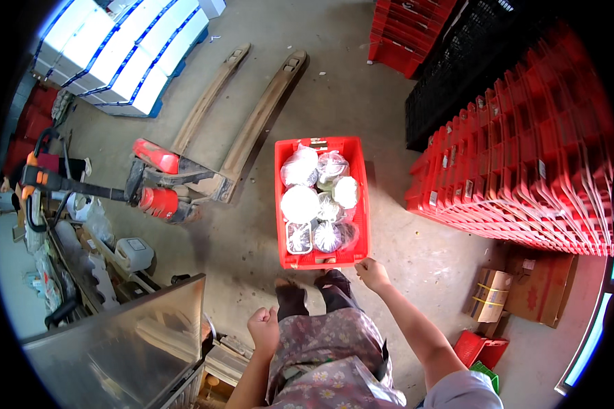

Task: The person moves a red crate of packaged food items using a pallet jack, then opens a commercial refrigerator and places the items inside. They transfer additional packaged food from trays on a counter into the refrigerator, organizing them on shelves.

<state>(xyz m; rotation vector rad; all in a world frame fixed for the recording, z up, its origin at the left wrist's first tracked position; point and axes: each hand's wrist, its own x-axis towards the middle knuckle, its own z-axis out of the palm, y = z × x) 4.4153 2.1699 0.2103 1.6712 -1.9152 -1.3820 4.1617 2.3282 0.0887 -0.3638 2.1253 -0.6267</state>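
So the right hand (372,273) pinches the near corner of the red plastic crate (358,204), full of crinkly bagged food tubs (300,203); the left hand (265,324) is a loose fist.

Bare concrete floor (389,82). Pallet jack (184,177) at left; white boxes (126,51) behind it. Stacked red crates (525,170) at right. Steel table (123,347) at lower left.

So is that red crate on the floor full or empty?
Nearly full: the red crate holds bagged white food packs across its whole floor. The right hand touches its near corner.
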